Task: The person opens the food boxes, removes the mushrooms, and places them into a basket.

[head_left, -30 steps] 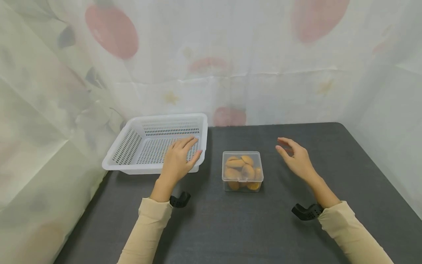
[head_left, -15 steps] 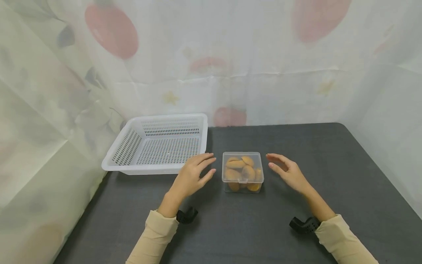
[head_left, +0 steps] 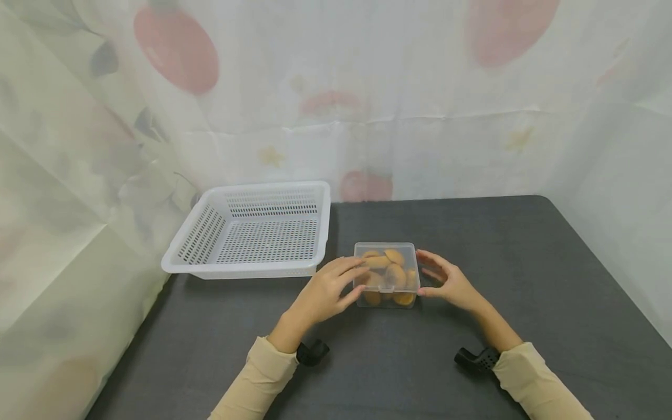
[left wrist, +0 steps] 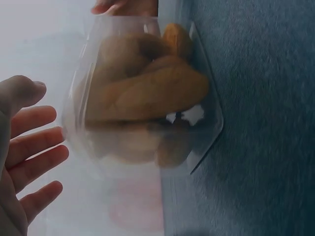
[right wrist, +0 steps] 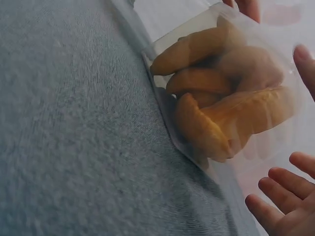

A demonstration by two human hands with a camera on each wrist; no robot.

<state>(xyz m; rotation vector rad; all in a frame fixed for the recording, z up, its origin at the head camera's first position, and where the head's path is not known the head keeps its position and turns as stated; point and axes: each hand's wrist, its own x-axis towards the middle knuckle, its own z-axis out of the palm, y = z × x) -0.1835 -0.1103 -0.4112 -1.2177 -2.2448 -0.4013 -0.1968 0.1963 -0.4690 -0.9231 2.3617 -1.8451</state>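
Note:
A clear plastic box (head_left: 387,287) with a latched lid stands on the dark table, filled with several golden-brown oval baked pieces (head_left: 395,274). My left hand (head_left: 324,291) is at the box's left side, its relaxed fingers overlapping the lid's left edge in the head view. On the opposite side, my right hand (head_left: 452,287) has thumb and fingers spread right at the box's right edge. In the left wrist view the fingers (left wrist: 37,164) extend close beside the lid. The right wrist view likewise has the fingers (right wrist: 283,194) spread near the box, none wrapped round it.
A white perforated plastic basket (head_left: 247,272) sits at the back left of the dark table (head_left: 378,367), with nothing in it. A printed curtain (head_left: 420,157) hangs behind the table and along its left side. Each wrist carries a black camera mount (head_left: 313,352).
Both hands have come inward to the box: the left from over the basket, moving right and nearer, the right moving left and nearer. Box and basket stay in place.

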